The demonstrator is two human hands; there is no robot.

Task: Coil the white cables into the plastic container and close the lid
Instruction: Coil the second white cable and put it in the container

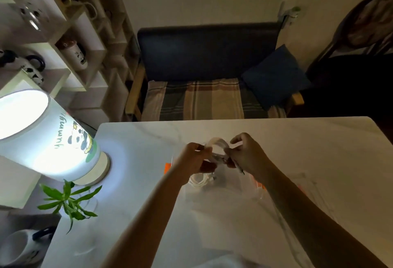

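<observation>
Table white, under both hands | plastic container clear, hard to make out, just below the hands | coiled cable apparently inside it, under left hand | looped white cable pinched between left hand and right hand
</observation>
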